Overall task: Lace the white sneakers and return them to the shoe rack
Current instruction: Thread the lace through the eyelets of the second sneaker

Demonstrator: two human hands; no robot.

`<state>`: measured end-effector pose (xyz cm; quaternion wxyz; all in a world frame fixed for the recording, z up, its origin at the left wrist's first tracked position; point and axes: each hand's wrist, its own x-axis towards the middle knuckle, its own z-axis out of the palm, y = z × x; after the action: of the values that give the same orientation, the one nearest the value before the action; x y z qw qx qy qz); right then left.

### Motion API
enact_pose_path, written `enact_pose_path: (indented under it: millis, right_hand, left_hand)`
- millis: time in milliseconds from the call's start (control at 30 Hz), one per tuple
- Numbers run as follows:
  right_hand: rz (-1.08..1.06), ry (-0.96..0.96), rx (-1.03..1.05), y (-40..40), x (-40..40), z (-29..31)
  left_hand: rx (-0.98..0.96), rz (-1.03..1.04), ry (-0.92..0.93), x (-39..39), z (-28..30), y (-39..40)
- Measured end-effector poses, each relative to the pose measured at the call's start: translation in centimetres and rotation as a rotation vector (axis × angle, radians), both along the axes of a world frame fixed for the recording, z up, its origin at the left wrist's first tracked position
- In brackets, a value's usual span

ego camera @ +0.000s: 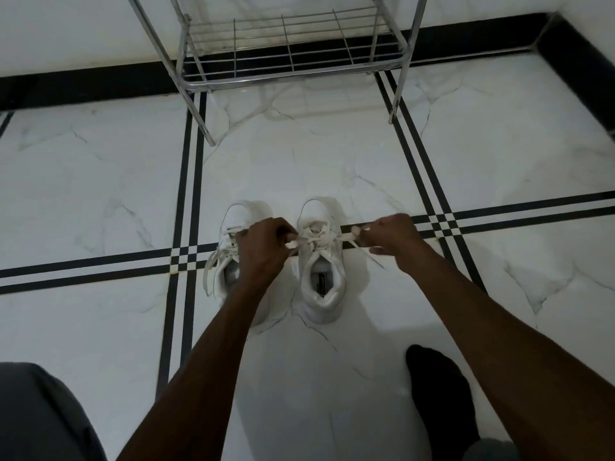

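Head view shows you bent over two white sneakers that sit side by side on the floor, toes aimed at the shoe rack; the rack stands a little way off by the wall, and its wire shelf is bare, so the shoes can go back there when you are done. You are working on the right sneaker; your left hand reaches across the left sneaker and covers part of it. Each hand has one end of the lace; your left grip is pinched on the end by the eyelets, and your right hand pinches the other end out to the side. It looks like you pull both ends apart so the lace goes snug over the tongue; that may be the first pull of a knot, but I cannot tell for sure. Both arms are stretched out long and almost straight; your wrists bend down a bit, and your knuckles face up. The left sneaker's laces hang loose, so that shoe seems to need work too; your foot in a dark sock rests on the floor near your right arm.
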<state>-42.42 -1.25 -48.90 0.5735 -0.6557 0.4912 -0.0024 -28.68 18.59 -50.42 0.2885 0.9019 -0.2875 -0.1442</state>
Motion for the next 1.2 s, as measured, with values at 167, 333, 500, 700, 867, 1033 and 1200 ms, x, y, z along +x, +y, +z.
enact_pose_path:
  millis: [167,333,500,700,867,1033,1200]
  right_hand:
    - [-0.174,0.089,0.167,-0.3,-1.6,-1.3]
    - [-0.197,0.104,0.156,-0.4,-1.6,-2.3]
    - [-0.22,0.077,0.099,-0.2,-1.8,-2.7]
    - [-0.179,0.112,0.033,-0.2,-1.4,-3.0]
    - [-0.149,0.029,0.106,0.2,-1.7,-2.3]
    - [-0.013,-0.077,0.137,0.5,-2.5,-1.4]
    - [0.329,-0.033,-0.109,0.6,-2.1,-1.5]
  left_hand:
    - [0.189,-0.005,-0.167,-1.8,0.4,1.1]
    - [0.253,0.044,-0.258,-2.4,0.2,1.6]
    - [0.26,0.061,-0.286,-2.8,-0.1,1.6]
    - [0.259,0.076,-0.24,-2.9,0.0,1.6]
    - [0.201,0.097,-0.184,-2.3,0.1,1.6]
    - [0.099,0.052,-0.115,-2.1,0.7,2.2]
    - [-0.01,-0.01,-0.118,-2.6,0.8,1.6]
